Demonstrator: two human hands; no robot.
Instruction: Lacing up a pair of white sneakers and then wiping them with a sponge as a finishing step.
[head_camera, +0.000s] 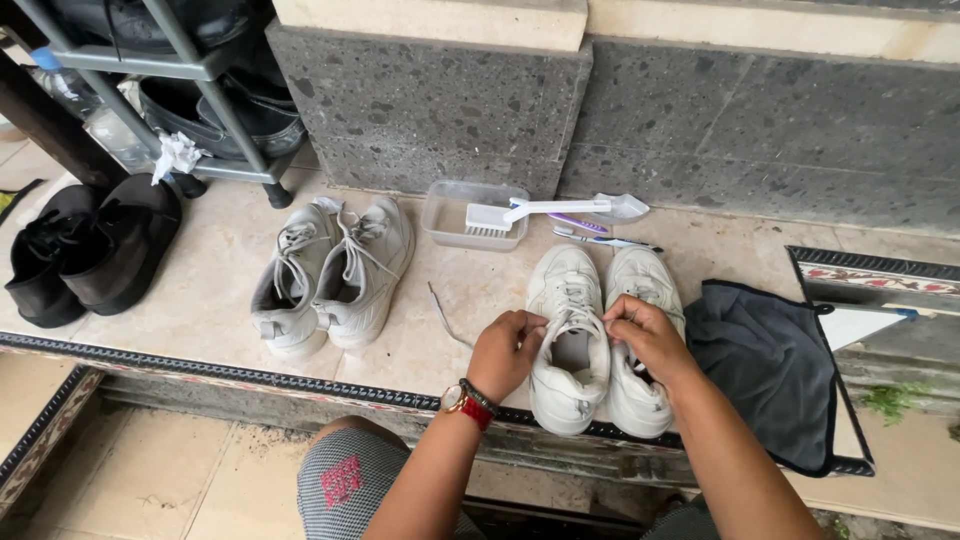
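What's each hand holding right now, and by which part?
Both hands grip the laces of the left white sneaker: left hand pinches them on its left side, right hand on its right, near the tongue.

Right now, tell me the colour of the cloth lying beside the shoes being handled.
Dark grey cloth, right of the white shoes; the head view shows it.

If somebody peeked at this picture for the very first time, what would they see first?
First, two hands in the middle: the left hand and right hand pinch the laces of a white sneaker, one of a pair on the tiled ledge. Beside them lies a dark cloth, and behind, a white brush rests on a clear tub.
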